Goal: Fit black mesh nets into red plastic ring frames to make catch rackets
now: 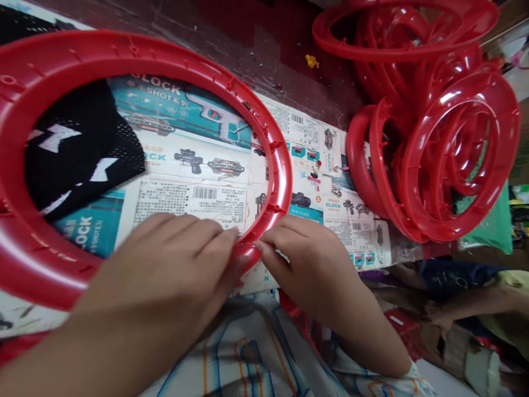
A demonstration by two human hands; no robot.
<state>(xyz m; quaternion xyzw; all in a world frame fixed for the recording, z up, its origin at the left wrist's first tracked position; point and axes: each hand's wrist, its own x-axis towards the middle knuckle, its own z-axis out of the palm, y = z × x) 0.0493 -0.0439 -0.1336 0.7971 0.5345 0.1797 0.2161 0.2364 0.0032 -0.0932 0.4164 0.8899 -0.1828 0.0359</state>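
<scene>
A large red plastic ring lies across the left and middle, its ribbed, hollow side up. My left hand grips the ring's near right part, fingers over the inner edge and thumb against the outer side. Just to the right, my right hand pinches the same rim between thumb and forefinger, close to the left thumb. Whether a small piece sits between those fingertips is hidden. Through the ring's opening show a black cloth with white marks and printed cardboard with toy gun pictures.
Several similar red rings are heaped at the right and far right. A small yellow scrap lies on the dark red surface behind. Another person's arm shows at the lower right, below a green plastic bag.
</scene>
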